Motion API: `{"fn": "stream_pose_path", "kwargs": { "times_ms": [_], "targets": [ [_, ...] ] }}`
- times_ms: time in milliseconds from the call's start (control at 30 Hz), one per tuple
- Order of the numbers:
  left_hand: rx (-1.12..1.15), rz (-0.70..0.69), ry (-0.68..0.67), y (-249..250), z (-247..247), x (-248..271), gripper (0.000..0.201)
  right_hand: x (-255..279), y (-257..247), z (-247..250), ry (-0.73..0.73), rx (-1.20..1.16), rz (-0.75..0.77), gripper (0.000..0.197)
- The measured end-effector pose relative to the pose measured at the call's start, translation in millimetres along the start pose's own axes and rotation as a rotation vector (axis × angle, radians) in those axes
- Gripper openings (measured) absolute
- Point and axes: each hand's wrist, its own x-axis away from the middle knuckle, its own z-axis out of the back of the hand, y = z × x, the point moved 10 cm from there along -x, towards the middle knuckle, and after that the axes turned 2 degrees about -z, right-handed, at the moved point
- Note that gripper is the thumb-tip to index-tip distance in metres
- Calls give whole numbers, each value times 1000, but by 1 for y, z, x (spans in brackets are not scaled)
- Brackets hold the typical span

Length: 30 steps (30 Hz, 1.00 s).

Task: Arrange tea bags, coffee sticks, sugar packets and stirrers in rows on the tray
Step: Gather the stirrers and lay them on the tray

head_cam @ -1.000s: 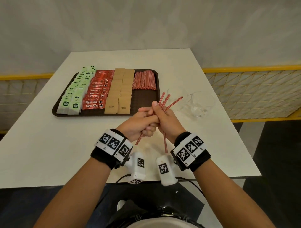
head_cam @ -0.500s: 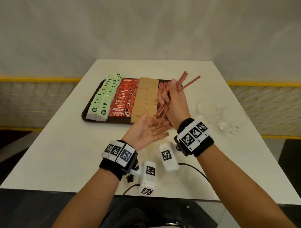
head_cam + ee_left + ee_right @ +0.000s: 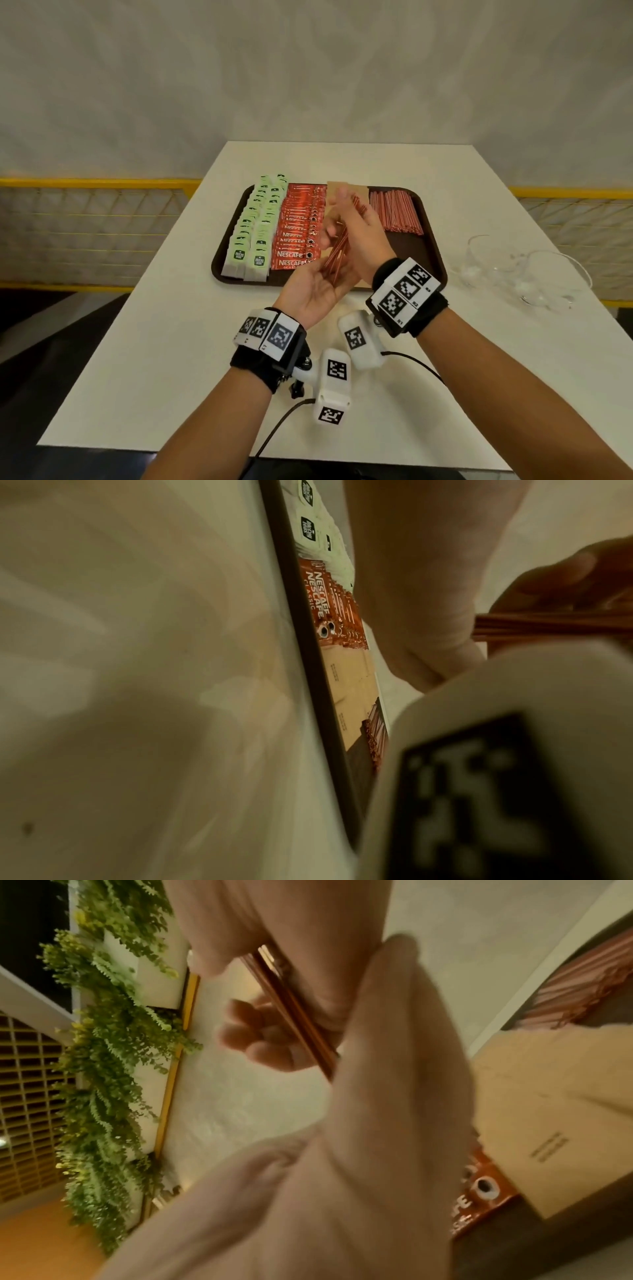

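Observation:
My right hand (image 3: 346,214) grips a small bundle of red stirrers (image 3: 337,253) above the near half of the dark brown tray (image 3: 435,260). Their lower ends rest on the palm of my left hand (image 3: 325,267), which lies palm up with its fingers loose. The left wrist view shows the bundle (image 3: 548,627) crossing over that palm. On the tray lie rows of green tea bags (image 3: 253,233), red coffee sticks (image 3: 298,226), brown sugar packets (image 3: 342,188) partly hidden by my hands, and red stirrers (image 3: 394,212) at the back right.
The tray sits on a white table (image 3: 171,342). Two clear glass cups (image 3: 486,257) (image 3: 548,281) stand right of the tray. A bare brown patch of tray (image 3: 407,253) shows in front of the stirrer row. Yellow railings run behind the table on both sides.
My left hand let go of the bundle and opened palm up. The right hand lifted the stirrers, then brought their lower ends down onto the left palm.

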Motion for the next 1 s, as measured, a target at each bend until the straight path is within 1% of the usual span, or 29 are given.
{"fn": "stream_pose_path", "kwargs": {
  "times_ms": [67, 133, 200, 300, 400, 500, 600, 667, 733, 767, 867, 1000],
  "targets": [
    [-73, 50, 7, 1, 4, -1, 31, -8, 0, -6, 5, -35, -26, 49],
    [-180, 86, 32, 2, 10, -2, 33, -17, 2, -8, 27, -92, -62, 54],
    [-286, 90, 44, 7, 15, -5, 35, -25, 3, -8, 48, -110, -73, 56],
    [-362, 112, 24, 15, 19, -9, 39, -34, 10, -9, 56, -69, -102, 55],
    [-497, 102, -29, 23, 22, -14, 43, -39, 15, -8, 64, -60, -130, 52],
    [-578, 89, -85, 25, 20, -18, 41, -42, 22, -6, 59, -54, -166, 46],
    [-577, 82, -109, 25, 15, -22, 36, -45, 32, -3, 58, -26, -211, 37],
    [-524, 75, -98, 27, 12, -27, 33, -43, 33, 3, 60, 75, -211, 29],
    [-490, 51, -87, 30, 8, -34, 34, -38, 35, 12, 37, 299, -222, 18],
    [-482, 39, -79, 32, 6, -37, 34, -35, 36, 17, 19, 374, -233, 16],
    [-495, 29, -65, 30, -2, -46, 34, -30, 35, 31, -15, 448, -228, 18],
    [-581, 45, -38, 20, -8, -55, 34, -34, 27, 59, 17, 561, -286, 21]
  ]
}}
